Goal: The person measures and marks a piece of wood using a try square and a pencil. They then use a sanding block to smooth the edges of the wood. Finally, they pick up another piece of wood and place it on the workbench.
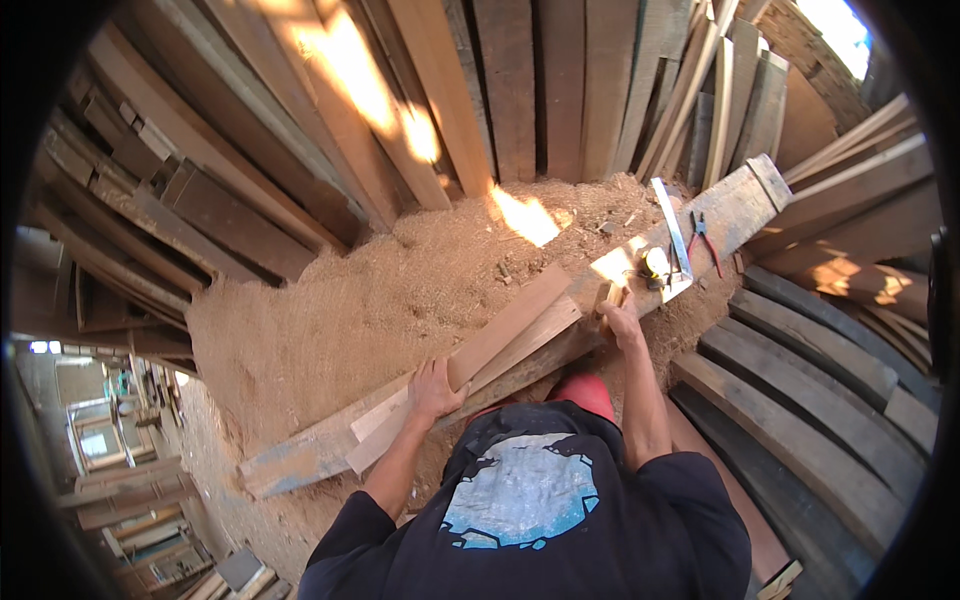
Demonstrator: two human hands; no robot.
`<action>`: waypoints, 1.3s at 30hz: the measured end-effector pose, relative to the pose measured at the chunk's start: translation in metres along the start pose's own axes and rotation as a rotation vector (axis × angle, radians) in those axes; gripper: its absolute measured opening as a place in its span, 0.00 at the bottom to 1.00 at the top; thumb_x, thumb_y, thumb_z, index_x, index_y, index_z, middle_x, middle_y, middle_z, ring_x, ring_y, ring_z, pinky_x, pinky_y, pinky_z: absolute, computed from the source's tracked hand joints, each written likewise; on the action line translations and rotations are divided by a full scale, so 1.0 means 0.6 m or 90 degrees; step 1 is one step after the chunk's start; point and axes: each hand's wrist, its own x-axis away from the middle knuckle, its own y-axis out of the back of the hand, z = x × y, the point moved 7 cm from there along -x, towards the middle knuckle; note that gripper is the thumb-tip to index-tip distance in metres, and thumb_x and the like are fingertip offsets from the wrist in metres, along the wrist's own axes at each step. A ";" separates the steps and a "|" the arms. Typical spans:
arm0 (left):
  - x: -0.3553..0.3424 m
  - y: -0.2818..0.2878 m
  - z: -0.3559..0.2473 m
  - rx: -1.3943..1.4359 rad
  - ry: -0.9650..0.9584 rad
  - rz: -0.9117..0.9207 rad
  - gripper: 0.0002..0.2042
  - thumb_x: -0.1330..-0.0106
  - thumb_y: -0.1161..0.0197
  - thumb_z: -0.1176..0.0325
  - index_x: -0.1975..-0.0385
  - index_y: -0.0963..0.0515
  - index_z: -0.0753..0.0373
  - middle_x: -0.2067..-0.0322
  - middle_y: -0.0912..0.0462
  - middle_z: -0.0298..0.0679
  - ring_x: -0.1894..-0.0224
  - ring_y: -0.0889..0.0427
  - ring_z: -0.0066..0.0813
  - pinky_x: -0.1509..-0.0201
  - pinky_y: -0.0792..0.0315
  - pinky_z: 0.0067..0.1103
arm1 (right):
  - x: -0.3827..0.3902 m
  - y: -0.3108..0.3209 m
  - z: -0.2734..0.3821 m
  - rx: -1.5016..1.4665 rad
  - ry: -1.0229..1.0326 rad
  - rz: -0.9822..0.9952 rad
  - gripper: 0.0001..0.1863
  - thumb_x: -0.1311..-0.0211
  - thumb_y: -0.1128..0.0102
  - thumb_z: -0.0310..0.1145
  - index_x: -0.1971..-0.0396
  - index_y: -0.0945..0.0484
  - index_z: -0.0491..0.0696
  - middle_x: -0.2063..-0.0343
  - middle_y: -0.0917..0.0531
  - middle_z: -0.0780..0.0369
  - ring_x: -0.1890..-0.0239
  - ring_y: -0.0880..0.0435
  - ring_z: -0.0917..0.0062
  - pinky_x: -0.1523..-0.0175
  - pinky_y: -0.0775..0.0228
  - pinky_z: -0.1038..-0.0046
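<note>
Two pale wooden boards lie overlapped at a slant on a long worn plank bench [290,468]. My left hand [434,389] grips the upper board [515,318] near its lower left part, with the thumb at its near edge. The lower board [548,328] shows beneath it. Past their right end, my right hand [622,318] is closed around a small piece of wood [614,294], partly hidden by the fingers. Just beyond that hand sit a yellow and black tape measure [655,264], a metal square [671,222] and red-handled pliers [704,245].
Sawdust [330,330] is heaped behind the bench. Tall planks [510,90] lean along the back, and more timber [230,220] leans at the left. Long dark beams [800,400] lie close at my right. A wooden strip [768,182] crosses the bench's far end.
</note>
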 end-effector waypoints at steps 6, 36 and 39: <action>-0.001 0.045 -0.035 0.111 -0.174 -0.204 0.42 0.39 0.29 0.48 0.29 0.40 0.64 0.41 0.27 0.56 0.39 0.28 0.53 0.33 0.34 0.42 | 0.165 -0.054 0.066 -0.507 0.142 0.341 0.51 0.44 0.29 0.43 0.23 0.47 0.51 0.41 0.25 0.58 0.40 0.23 0.70 0.38 0.25 0.62; -0.098 -0.015 -0.048 0.156 -0.194 0.191 0.48 0.45 0.29 0.54 0.28 0.50 0.63 0.50 0.20 0.69 0.46 0.20 0.69 0.41 0.25 0.48 | 0.301 -0.227 0.016 -0.450 0.326 0.001 0.39 0.20 0.49 0.49 0.24 0.54 0.41 0.32 0.32 0.55 0.31 0.33 0.68 0.25 0.43 0.64; -0.097 -0.029 -0.055 0.105 -0.194 0.218 0.46 0.46 0.29 0.57 0.30 0.49 0.65 0.56 0.18 0.69 0.51 0.18 0.70 0.46 0.22 0.50 | 0.270 -0.222 0.001 -0.384 0.329 -0.094 0.42 0.20 0.49 0.50 0.23 0.56 0.39 0.34 0.31 0.54 0.32 0.32 0.69 0.26 0.42 0.65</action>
